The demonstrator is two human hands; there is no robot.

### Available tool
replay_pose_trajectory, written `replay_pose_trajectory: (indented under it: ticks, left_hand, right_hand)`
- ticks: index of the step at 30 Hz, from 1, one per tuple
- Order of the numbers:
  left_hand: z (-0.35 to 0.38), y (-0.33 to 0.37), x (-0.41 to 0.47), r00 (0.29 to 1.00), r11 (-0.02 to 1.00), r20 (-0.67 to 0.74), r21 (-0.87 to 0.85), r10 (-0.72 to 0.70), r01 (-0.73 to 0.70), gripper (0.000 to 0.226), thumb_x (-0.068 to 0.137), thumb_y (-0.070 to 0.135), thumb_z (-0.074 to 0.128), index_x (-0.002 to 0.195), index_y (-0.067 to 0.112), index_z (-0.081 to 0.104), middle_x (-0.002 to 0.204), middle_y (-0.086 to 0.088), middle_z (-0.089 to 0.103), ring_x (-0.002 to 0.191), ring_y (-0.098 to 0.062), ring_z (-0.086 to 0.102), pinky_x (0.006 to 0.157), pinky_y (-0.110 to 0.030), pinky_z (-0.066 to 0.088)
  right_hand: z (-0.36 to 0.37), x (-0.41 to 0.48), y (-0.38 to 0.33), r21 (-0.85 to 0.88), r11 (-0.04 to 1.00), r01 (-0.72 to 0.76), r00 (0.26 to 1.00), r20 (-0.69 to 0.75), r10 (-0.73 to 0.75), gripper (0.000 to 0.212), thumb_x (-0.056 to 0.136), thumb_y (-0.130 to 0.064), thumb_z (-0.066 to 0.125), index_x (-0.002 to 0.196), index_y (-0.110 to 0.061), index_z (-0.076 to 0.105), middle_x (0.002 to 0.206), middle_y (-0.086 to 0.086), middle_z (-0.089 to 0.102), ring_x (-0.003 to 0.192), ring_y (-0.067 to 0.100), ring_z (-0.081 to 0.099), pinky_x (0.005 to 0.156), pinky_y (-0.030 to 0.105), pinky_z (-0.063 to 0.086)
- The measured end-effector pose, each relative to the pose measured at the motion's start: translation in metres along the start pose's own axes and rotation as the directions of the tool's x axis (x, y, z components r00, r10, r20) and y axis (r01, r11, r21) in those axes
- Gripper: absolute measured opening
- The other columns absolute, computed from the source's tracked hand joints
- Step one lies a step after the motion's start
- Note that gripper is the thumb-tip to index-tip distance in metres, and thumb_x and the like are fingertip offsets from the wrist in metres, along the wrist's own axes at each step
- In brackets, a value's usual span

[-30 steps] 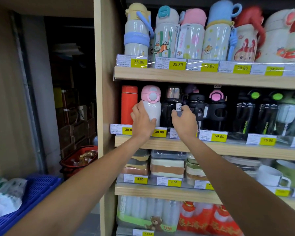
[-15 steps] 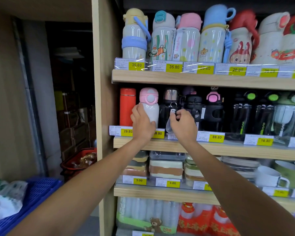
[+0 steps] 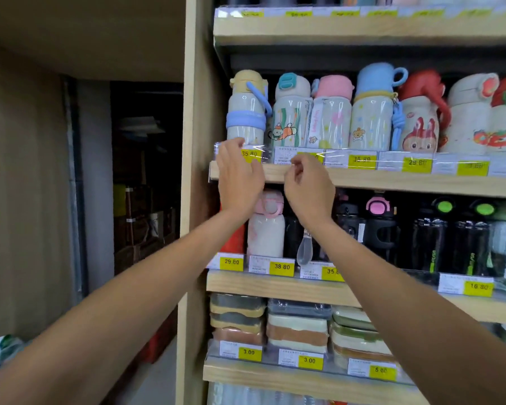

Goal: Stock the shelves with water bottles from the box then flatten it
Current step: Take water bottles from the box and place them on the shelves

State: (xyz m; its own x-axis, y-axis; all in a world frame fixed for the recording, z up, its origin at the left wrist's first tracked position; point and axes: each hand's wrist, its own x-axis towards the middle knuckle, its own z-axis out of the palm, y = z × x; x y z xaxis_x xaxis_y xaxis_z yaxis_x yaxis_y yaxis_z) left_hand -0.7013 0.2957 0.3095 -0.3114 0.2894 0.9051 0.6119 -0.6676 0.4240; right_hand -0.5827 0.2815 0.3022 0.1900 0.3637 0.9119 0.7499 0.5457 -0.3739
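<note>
the water bottle nearest the hands is the pink-lidded white bottle [image 3: 265, 229]. we see a pale, glossy body and a rounded pink cap with a lighter button on its front. it stands upright at the front of the middle shelf [image 3: 275, 285], above the 38.80 tag and between the two wrists. to its left a red bottle [image 3: 232, 241] is mostly hidden behind the left wrist. to its right runs a row of black bottles [image 3: 427, 247], some with pink or green caps, and a clear strap loop [image 3: 304, 252] hangs in front of one of them. on the upper shelf [image 3: 392, 182] we see cartoon-printed bottles, the leftmost a yellow-capped bottle [image 3: 246, 112] with a blue band and a blue strap. the left hand [image 3: 238, 176] is raised in front of that shelf's edge, released, with straight, slightly spread fingers. its fingertips lie over the 35.80 price tag [image 3: 249, 154], though we cannot tell whether they touch it. the right hand [image 3: 307, 185] is just beside it, fingers curled, thumb and forefinger close together, and we cannot tell whether they pinch anything. below the middle shelf sit stacked lunch boxes [image 3: 297, 328].
</note>
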Motion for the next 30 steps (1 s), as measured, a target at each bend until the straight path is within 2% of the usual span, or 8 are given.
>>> replay_pose_trajectory:
  ticks: [2, 5, 11, 14, 18, 23, 26, 30]
  left_hand:
    - [-0.002, 0.002, 0.026, 1.0, 0.999, 0.005, 0.037, -0.005, 0.005, 0.045, 0.082, 0.008, 0.053, 0.125, 0.002, 0.042, 0.128, -0.015, 0.042, 0.117, -0.032, 0.038, 0.1, -0.039, 0.034]
    - [-0.005, 0.0, 0.058, 0.995, 0.996, 0.077, 0.069, -0.065, 0.06, 0.058, 0.088, 0.017, 0.055, 0.138, 0.002, 0.03, 0.14, -0.013, 0.032, 0.129, -0.03, 0.031, 0.106, -0.034, 0.027]
    - [-0.007, 0.003, 0.098, 0.924, 0.967, 0.301, -0.017, -0.237, 0.253, 0.072, 0.092, 0.026, 0.054, 0.147, 0.003, 0.012, 0.15, -0.012, 0.022, 0.134, -0.027, 0.034, 0.101, -0.03, 0.033]
    - [-0.004, 0.004, 0.111, 0.896, 0.951, 0.353, -0.048, -0.269, 0.304, 0.077, 0.092, 0.028, 0.056, 0.147, 0.002, 0.008, 0.151, -0.012, 0.023, 0.134, -0.024, 0.035, 0.094, -0.023, 0.031]
    - [0.004, -0.001, 0.114, 0.871, 0.944, 0.378, 0.026, -0.314, 0.329, 0.086, 0.086, 0.039, 0.064, 0.145, 0.005, 0.011, 0.148, -0.012, 0.025, 0.13, -0.026, 0.039, 0.095, -0.027, 0.034]
    - [0.016, -0.003, 0.115, 0.869, 0.922, 0.317, 0.209, -0.38, 0.327, 0.097, 0.068, 0.059, 0.072, 0.133, 0.009, 0.021, 0.136, -0.012, 0.031, 0.122, -0.032, 0.044, 0.098, -0.039, 0.041]
    - [0.023, -0.009, 0.116, 0.877, 0.908, 0.276, 0.261, -0.394, 0.326, 0.095, 0.065, 0.061, 0.073, 0.129, 0.011, 0.024, 0.133, -0.013, 0.037, 0.118, -0.033, 0.047, 0.085, -0.035, 0.039]
    - [0.024, -0.017, 0.118, 0.898, 0.922, 0.257, 0.25, -0.358, 0.296, 0.083, 0.064, 0.06, 0.071, 0.118, 0.013, 0.028, 0.122, -0.009, 0.048, 0.103, -0.03, 0.056, 0.074, -0.033, 0.04]
  right_hand:
    - [0.005, 0.019, -0.012, -0.035, 0.995, 0.094, 0.995, -0.028, -0.095, 0.021, 0.091, -0.017, 0.045, 0.106, -0.014, 0.06, 0.104, -0.001, 0.062, 0.1, 0.018, 0.053, 0.07, 0.029, 0.033]
    - [0.013, 0.045, -0.029, -0.02, 0.989, 0.144, 0.99, -0.002, -0.144, 0.021, 0.089, -0.016, 0.044, 0.104, -0.011, 0.057, 0.105, 0.003, 0.059, 0.1, 0.021, 0.05, 0.068, 0.031, 0.034]
    - [0.03, 0.08, -0.048, 0.054, 0.998, 0.034, 0.988, 0.146, -0.041, 0.024, 0.088, -0.017, 0.045, 0.109, -0.007, 0.053, 0.104, 0.009, 0.057, 0.085, 0.022, 0.051, 0.065, 0.03, 0.033]
    - [0.039, 0.085, -0.052, 0.075, 0.997, -0.005, 0.989, 0.149, -0.007, 0.026, 0.089, -0.017, 0.044, 0.111, -0.005, 0.053, 0.104, 0.01, 0.06, 0.09, 0.028, 0.056, 0.066, 0.031, 0.036]
    - [0.048, 0.081, -0.051, 0.082, 0.996, -0.027, 0.988, 0.154, 0.014, 0.03, 0.091, -0.017, 0.043, 0.115, -0.003, 0.053, 0.096, 0.011, 0.06, 0.084, 0.028, 0.054, 0.065, 0.032, 0.037]
    - [0.058, 0.079, -0.043, 0.181, 0.977, -0.116, 0.979, 0.189, 0.081, 0.017, 0.088, -0.015, 0.043, 0.096, -0.008, 0.056, 0.093, 0.011, 0.061, 0.081, 0.028, 0.054, 0.064, 0.034, 0.039]
    - [0.06, 0.083, -0.041, 0.294, 0.928, -0.228, 0.966, 0.188, 0.177, 0.016, 0.081, -0.015, 0.046, 0.067, -0.022, 0.04, 0.074, 0.002, 0.049, 0.07, 0.03, 0.054, 0.065, 0.05, 0.055]
    - [0.058, 0.089, -0.042, 0.271, 0.933, -0.235, 0.956, 0.236, 0.173, 0.007, 0.075, -0.02, 0.043, 0.068, -0.019, 0.041, 0.076, 0.004, 0.052, 0.078, 0.039, 0.062, 0.068, 0.054, 0.055]
